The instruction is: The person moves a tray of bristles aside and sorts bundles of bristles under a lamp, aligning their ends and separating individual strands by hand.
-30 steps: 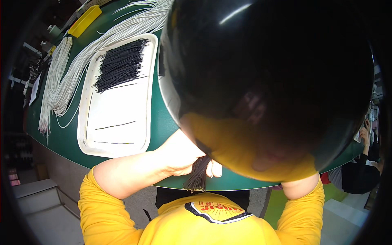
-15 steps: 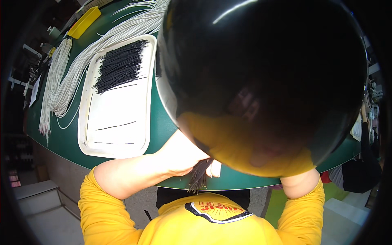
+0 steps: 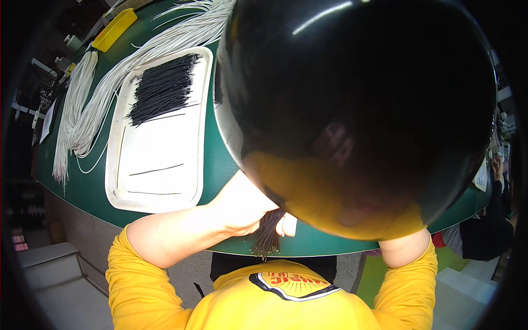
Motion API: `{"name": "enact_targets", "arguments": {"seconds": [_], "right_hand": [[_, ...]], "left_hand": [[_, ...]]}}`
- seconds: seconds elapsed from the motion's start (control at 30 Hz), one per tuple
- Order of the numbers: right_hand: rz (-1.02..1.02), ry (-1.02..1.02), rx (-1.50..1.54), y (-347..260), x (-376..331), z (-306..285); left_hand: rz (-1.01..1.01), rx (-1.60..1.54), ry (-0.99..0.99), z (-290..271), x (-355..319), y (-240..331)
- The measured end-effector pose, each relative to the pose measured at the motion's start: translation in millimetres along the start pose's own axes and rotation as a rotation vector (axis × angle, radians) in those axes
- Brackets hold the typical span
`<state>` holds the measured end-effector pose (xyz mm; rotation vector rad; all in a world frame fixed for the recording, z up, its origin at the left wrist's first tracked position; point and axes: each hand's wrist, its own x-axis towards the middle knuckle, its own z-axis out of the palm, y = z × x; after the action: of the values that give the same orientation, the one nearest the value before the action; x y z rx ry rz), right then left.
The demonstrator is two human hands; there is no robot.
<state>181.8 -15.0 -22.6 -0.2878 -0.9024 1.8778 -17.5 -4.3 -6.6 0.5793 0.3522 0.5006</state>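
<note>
My left hand (image 3: 245, 206) is closed round a bundle of thin black wires (image 3: 268, 236) at the table's near edge. The loose ends of the wires point toward my body. Just right of the bundle some fingertips (image 3: 286, 225) show, and I cannot tell which hand they belong to. A large glossy black dome (image 3: 357, 110) covers the upper part of my left hand's grip. From the right my forearm (image 3: 405, 251) runs under this dome, which hides my right hand. Left of my hands lies a white tray (image 3: 157, 157) with a pile of black wires (image 3: 165, 88) and a few loose ones.
Long bundles of white wires (image 3: 148, 60) lie on the green table (image 3: 220, 159) behind and left of the tray. A yellow bin (image 3: 114, 30) stands at the far left. Near the right rim another person's hand (image 3: 497, 166) and dark sleeve appear.
The black wire bundle has shifted slightly left in my left hand and its ends fan differently. The other person's hand has moved at the right rim. The tray stays put.
</note>
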Motion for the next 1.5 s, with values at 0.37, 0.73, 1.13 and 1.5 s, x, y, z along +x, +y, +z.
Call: {"name": "enact_targets", "arguments": {"seconds": [0.37, 0.73, 1.13, 1.5], "right_hand": [[0.003, 0.003, 0.024, 9, -5, 13], [0.020, -0.008, 0.066, 6, -19, 6], [0.023, -0.008, 0.098, 1, -28, 3], [0.018, 0.003, 0.115, 4, -37, 14]], "left_hand": [[-0.010, 0.035, -0.089, -1, 2, 1], [0.024, -0.039, -0.057, -5, 0, 0], [0.055, -0.058, -0.025, -4, 0, -1], [-0.017, 0.074, 0.065, 10, 4, 8]]}}
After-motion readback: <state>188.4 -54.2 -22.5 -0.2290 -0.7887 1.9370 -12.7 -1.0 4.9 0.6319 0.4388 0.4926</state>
